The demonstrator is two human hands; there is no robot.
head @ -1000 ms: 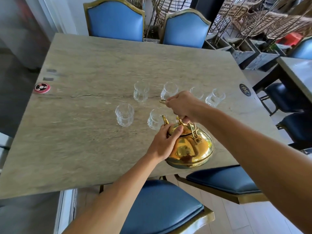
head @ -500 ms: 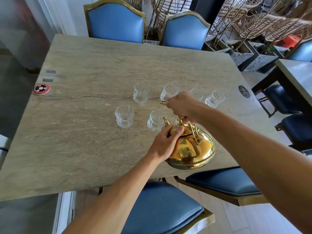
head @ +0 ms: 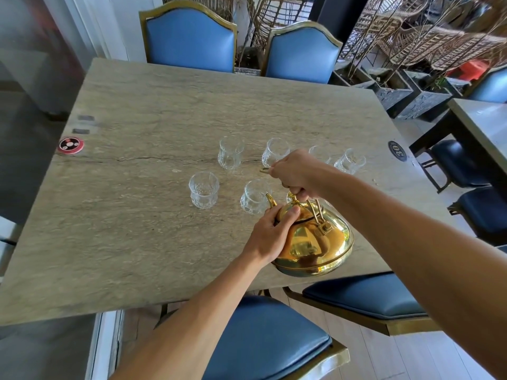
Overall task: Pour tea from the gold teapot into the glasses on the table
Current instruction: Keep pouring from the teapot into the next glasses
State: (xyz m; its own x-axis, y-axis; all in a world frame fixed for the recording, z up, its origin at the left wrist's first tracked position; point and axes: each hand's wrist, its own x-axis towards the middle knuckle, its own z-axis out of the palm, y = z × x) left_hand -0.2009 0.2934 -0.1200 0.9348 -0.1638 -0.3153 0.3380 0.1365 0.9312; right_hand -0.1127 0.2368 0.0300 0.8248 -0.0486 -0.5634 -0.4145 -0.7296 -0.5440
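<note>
A gold teapot (head: 312, 239) is tipped forward near the table's front edge, its spout over a clear glass (head: 253, 197). My right hand (head: 297, 171) is closed around the teapot's handle from above. My left hand (head: 271, 231) presses on the lid and the pot's left side. Several more clear glasses stand on the stone table (head: 137, 215): one at the left (head: 203, 192), one behind it (head: 230, 152), one beyond my right hand (head: 274, 153) and one at the far right (head: 349, 161). Another glass is mostly hidden by my right hand.
A red round disc (head: 70, 145) lies near the table's left edge and a dark round number tag (head: 397, 151) near its right edge. Blue chairs stand at the far side (head: 192, 39) and under the near edge (head: 263, 341). A second table (head: 482, 127) stands at the right.
The teapot and both hands have barely shifted; the pot stays tipped over the same glass.
</note>
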